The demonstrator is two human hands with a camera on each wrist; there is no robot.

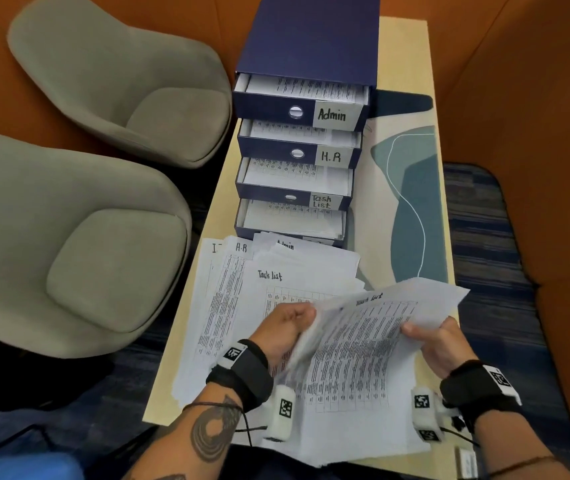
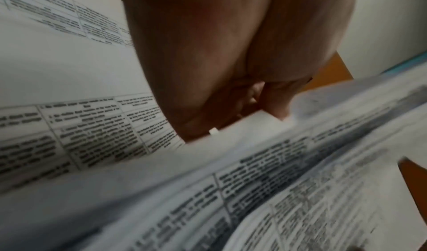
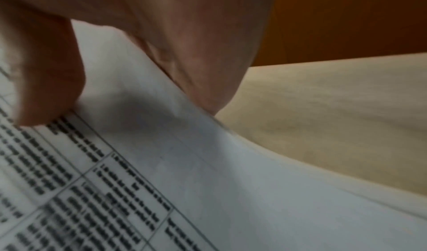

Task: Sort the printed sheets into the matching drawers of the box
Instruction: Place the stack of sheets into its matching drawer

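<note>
The tabletop (image 1: 411, 57) was a pale wood slab with two grey chairs (image 1: 110, 81) off to its left. On it sat the blue box (image 1: 311, 39), all four drawers pulled out in steps: Admin drawer (image 1: 269, 110) on top, then H.R drawer (image 1: 273, 152), then Task List drawer (image 1: 266, 194), then a bottom drawer (image 1: 249, 230) whose label was hidden. Each already had printed sheets in it. In front of the box lay a messy loose pile (image 1: 242, 289) with "Task List", "H.R" and "Admin" headings peeking out.

Closest to the camera, a held sheet (image 1: 363, 341) headed "Task List" was lifted off the pile and bowing in the middle. The left hand (image 1: 287, 327) had its fingers curled, pinching the left edge; the right hand (image 1: 439, 341) pinched the right edge, thumb on top.

Honestly, paper like this is light and floppy, and it slides over its neighbours, so I'd guess holding both side edges keeps it flat enough to drop into the drawer.
</note>
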